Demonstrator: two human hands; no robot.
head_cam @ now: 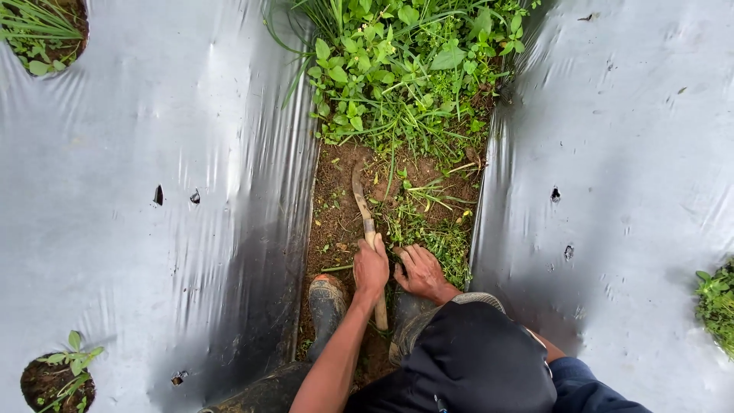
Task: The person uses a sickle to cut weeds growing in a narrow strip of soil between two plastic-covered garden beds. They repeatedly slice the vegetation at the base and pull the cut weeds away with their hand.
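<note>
My left hand (pixel 371 268) is closed around the wooden handle of a sickle (pixel 361 200). Its curved, rusty blade lies on the bare brown soil (pixel 336 214) of a narrow furrow and points away from me. My right hand (pixel 420 272) rests just beside it, fingers spread, pressing on a patch of low grass and cut weeds (pixel 436 237). A thick stand of green weeds (pixel 397 69) fills the furrow farther ahead, beyond the blade tip.
Silver plastic mulch covers the raised beds on the left (pixel 138 199) and right (pixel 627 168). Round planting holes hold small plants (pixel 61 375) (pixel 42 30) (pixel 716 306). A muddy rubber boot (pixel 327 302) stands in the furrow below my hands.
</note>
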